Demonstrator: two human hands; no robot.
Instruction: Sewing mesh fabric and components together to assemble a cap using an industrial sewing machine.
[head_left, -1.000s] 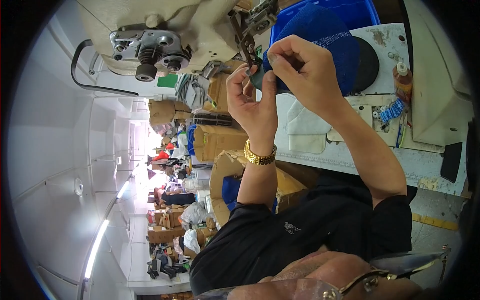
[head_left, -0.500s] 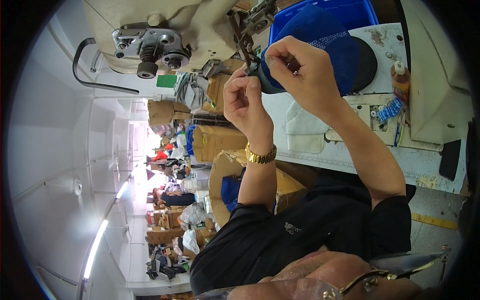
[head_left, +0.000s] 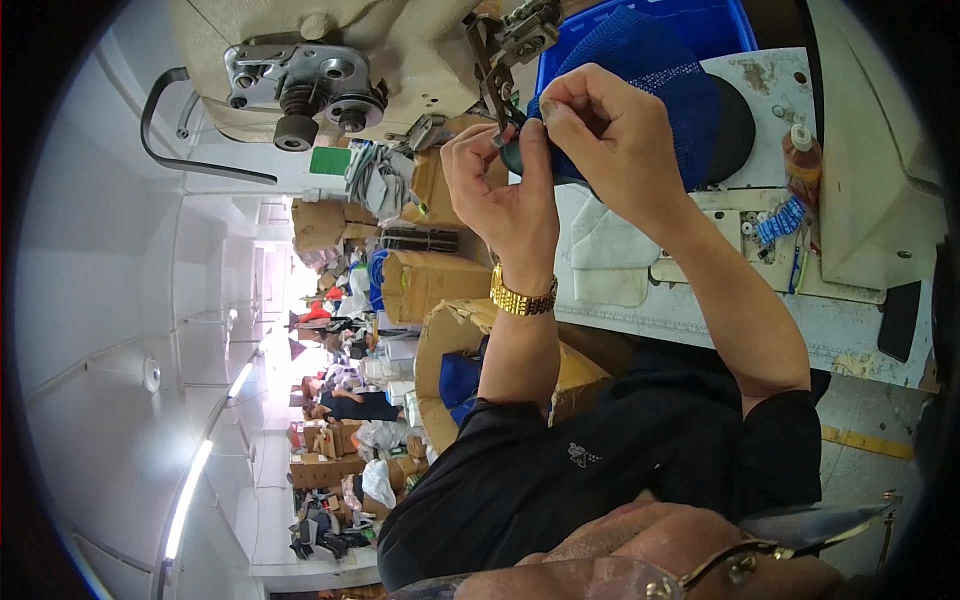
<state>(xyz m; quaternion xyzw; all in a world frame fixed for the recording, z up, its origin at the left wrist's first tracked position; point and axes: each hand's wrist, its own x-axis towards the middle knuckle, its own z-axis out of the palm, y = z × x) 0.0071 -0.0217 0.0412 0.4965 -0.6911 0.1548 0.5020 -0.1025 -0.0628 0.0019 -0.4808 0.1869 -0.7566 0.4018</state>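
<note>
A blue knit cap (head_left: 640, 60) with a pale speckled stripe and a dark brim (head_left: 735, 130) lies beside the metal working parts of a sewing machine (head_left: 490, 75). My left hand (head_left: 503, 190), with a gold watch on its wrist, pinches a dark strip at the cap's near edge, close under those parts. My right hand (head_left: 625, 150) is in front of the cap; its thumb and forefinger close together on the blue edge beside my left thumb. Folded white cloth pieces (head_left: 610, 240) lie on the table below the hands.
A blue bin (head_left: 725, 25) stands behind the cap. On the table (head_left: 700, 320) are an oil bottle (head_left: 800, 160), a blue-wrapped bundle (head_left: 780, 220) and pens. A large carton (head_left: 445, 350) with blue cloth stands to the left. Boxes and a person (head_left: 360, 405) are further off.
My right hand has turned and its fingertips have come to the cap's edge. My left hand has shifted slightly up and right, its thumb now further along the edge.
</note>
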